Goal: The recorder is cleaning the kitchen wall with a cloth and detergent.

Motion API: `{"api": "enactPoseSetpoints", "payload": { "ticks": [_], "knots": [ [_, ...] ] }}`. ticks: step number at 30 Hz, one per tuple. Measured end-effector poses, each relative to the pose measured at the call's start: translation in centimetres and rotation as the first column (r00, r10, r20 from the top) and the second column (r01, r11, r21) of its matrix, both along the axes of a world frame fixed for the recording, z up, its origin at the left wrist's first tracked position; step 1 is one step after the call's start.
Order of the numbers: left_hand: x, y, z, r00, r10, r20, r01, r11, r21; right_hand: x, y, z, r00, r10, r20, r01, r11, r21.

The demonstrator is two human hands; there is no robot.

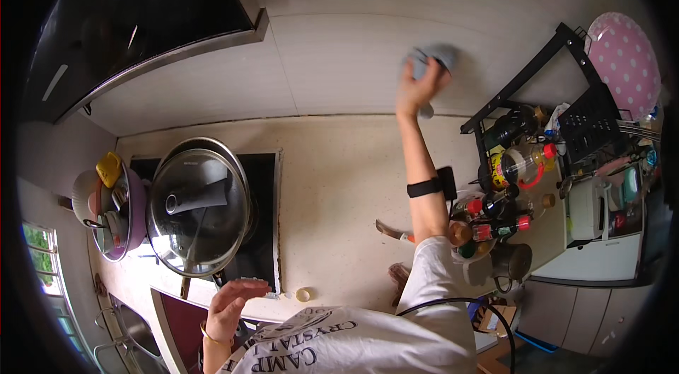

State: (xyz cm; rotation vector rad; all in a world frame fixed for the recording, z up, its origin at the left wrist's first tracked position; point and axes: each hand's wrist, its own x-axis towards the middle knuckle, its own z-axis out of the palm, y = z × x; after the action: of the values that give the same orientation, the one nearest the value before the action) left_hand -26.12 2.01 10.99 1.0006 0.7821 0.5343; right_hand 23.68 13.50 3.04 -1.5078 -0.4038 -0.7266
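My right hand (419,87) reaches out over the counter and grips a grey-blue cloth (443,56), which lies against the pale wall panel (350,64). Both hand and cloth are slightly blurred. Down at the counter's front edge, my left hand (233,305) is held with its thumb apart from the fingers and nothing visible in it. It is close to the front of the black cooktop (265,247). On the cooktop rests a large pan with a glass lid (199,236). A curved-blade knife (390,230) lies on the counter beside my right forearm.
A purple basin (138,209) with dishes stands left of the pan. Sauce bottles (522,164), a black rack (522,77) and a metal mug (512,260) crowd the right side. A range hood (159,29) overhangs upper left. A small ring-shaped object (303,295) sits near the front edge.
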Motion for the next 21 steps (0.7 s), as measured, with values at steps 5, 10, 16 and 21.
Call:
{"api": "enactPoseSetpoints", "payload": {
  "ticks": [5, 10, 16, 21],
  "knots": [
    [0.5, 0.3, 1.1, 0.994, -0.102, 0.036, 0.102, 0.995, 0.006, 1.8, -0.7, 3.9, 0.915, 0.087, 0.393, 0.027, 0.961, -0.274],
    [-0.9, 0.5, 0.4, 0.999, -0.048, 0.020, 0.048, 0.999, -0.014, 4.4, -1.8, 4.6, 0.974, -0.219, 0.064, 0.219, 0.976, 0.012],
    [1.4, 1.6, 1.1, 0.970, -0.223, 0.097, 0.224, 0.975, 0.003, -0.2, 0.7, 5.6, 0.892, 0.169, 0.420, 0.001, 0.927, -0.375],
    [-0.7, 1.2, 0.0, 0.984, -0.159, 0.085, 0.161, 0.987, -0.014, 5.8, -2.6, 7.2, 0.962, -0.272, 0.016, 0.270, 0.961, 0.060]
  ]
}}
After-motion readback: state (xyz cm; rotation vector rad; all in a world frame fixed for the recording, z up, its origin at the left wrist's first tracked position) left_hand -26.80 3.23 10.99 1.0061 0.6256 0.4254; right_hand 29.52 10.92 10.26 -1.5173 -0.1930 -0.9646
